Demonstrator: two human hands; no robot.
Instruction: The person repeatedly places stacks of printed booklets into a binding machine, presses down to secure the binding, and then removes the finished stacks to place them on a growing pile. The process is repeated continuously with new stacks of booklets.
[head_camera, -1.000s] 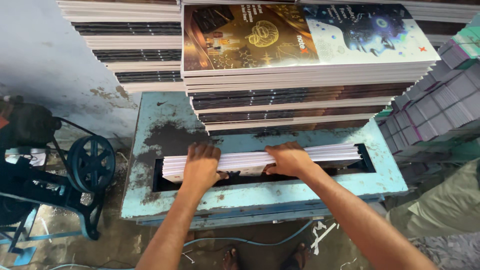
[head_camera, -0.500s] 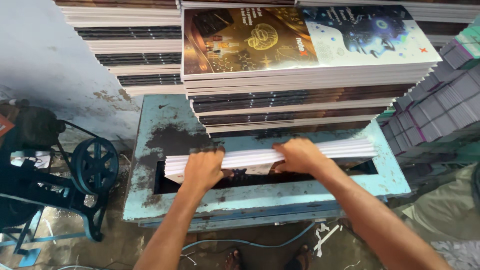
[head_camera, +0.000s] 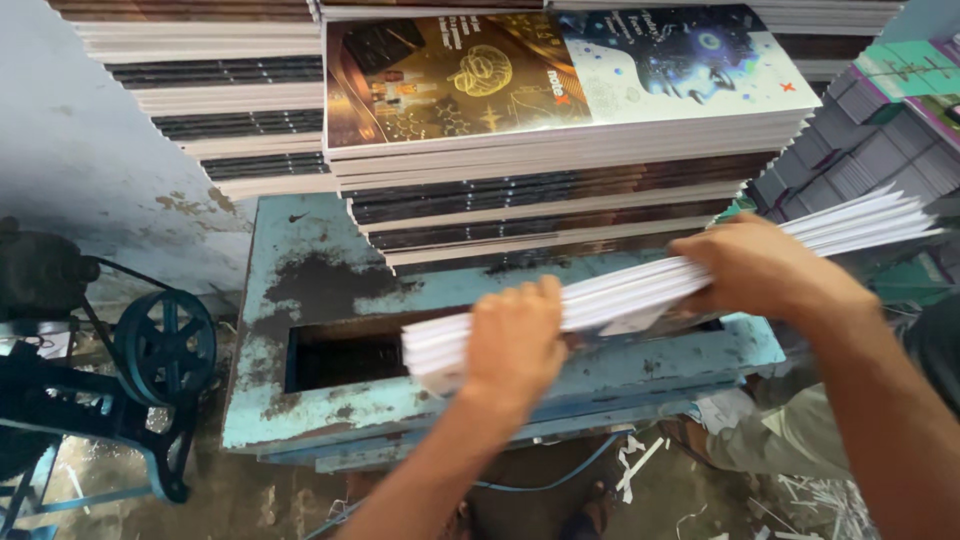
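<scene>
Nearest, paper scraps (head_camera: 640, 465) on the floor below the desk's front edge, with a bent knee in grey-green cloth (head_camera: 760, 440) by the front right corner. Above these, left hand (head_camera: 515, 345) closed round the near left end of a white sheet bundle (head_camera: 640, 290), fingers curled over its top; right hand (head_camera: 770, 275) clamped on the bundle further along, thumb side up. Half a second ago lay flat along the slot; now lifted clear, right end swung up and out past the desk's right edge, left end low over the slot's right half. Judged from that: bundle out of the slot and coming away toward the right. Blue desk (head_camera: 300, 400), worn and rust-patched, with the dark slot (head_camera: 340, 355) open and bare at its left half. Left of the desk, a dark machine with a spoked wheel (head_camera: 165, 345) and belt, well apart from the hands. Along the desk's far edge, a tall stack of printed covers (head_camera: 560, 120) overhanging just behind the bundle, close enough to catch a raised corner. Behind that, more stacks (head_camera: 200, 100) at the far left, and a leaning pile (head_camera: 880, 130) beyond the far right corner, near the bundle's fanned tip.
</scene>
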